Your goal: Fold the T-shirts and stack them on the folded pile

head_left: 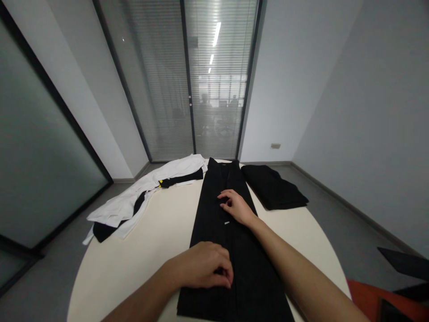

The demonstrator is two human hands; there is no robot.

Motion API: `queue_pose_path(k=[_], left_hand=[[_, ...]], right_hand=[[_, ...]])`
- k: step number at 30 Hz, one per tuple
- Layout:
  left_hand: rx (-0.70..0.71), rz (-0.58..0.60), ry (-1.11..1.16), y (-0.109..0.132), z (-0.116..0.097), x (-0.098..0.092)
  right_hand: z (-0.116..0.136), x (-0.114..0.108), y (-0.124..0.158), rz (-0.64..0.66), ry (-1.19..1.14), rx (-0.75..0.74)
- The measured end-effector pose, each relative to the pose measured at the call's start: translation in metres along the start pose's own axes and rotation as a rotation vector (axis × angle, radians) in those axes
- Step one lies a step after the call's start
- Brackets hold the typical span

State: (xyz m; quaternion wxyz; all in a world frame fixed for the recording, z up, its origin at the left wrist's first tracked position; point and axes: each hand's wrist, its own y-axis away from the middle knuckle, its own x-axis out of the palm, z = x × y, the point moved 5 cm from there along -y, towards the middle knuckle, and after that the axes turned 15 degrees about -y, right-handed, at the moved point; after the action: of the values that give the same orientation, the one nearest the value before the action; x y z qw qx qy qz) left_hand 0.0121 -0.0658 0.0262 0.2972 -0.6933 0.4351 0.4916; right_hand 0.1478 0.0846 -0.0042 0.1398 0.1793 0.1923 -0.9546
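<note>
A long black garment (221,223), folded lengthwise like trousers, lies down the middle of the round cream table (157,237). My left hand (204,266) rests on its near part, fingers curled and pinching the fabric. My right hand (236,206) lies further up on the garment, fingers bent and pressing the cloth beside a small white tag (227,222).
White clothing mixed with black pieces (140,197) is heaped at the table's far left. A folded black garment (273,185) lies at the far right edge. Glass doors with blinds (191,89) stand beyond. An orange seat (378,299) shows at the lower right.
</note>
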Motion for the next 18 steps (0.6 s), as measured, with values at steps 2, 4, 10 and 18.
queue_pose_path(k=[2,4,10,18], left_hand=[[-0.009,-0.008,0.0,0.0,-0.001,0.0],[-0.029,-0.026,-0.004,0.0,-0.001,0.0],[0.021,-0.069,-0.117,-0.004,-0.005,0.007],[0.054,-0.112,-0.111,-0.004,-0.015,-0.001]], right_hand=[[0.002,-0.004,-0.001,-0.012,-0.005,-0.011],[0.004,-0.011,-0.001,-0.032,0.047,-0.016],[0.002,-0.042,0.0,-0.053,0.217,0.041],[-0.003,-0.048,0.006,0.032,0.26,0.026]])
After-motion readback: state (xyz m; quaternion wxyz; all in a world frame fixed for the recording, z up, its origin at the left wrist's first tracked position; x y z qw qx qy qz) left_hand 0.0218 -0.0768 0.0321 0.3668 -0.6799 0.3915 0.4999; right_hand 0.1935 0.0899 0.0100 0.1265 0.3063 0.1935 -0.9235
